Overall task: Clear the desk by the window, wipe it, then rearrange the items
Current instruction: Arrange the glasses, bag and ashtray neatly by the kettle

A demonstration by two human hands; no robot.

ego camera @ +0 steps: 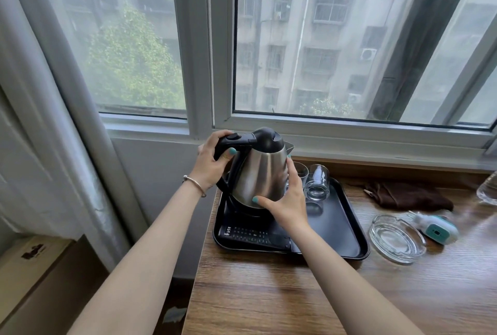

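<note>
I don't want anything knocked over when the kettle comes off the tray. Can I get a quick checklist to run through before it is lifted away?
1. Left hand grips the kettle by its black handle: ok.
2. Right hand steadies the steel body from the side: ok.
3. Lid closed: ok, it looks seated.
4. Kettle free of its base on the black tray: cannot tell, the bottom is partly hidden.
5. Clearance from the two glasses just behind the right hand: not ok, they stand very close.
6. Water inside the kettle: cannot tell.
</note>
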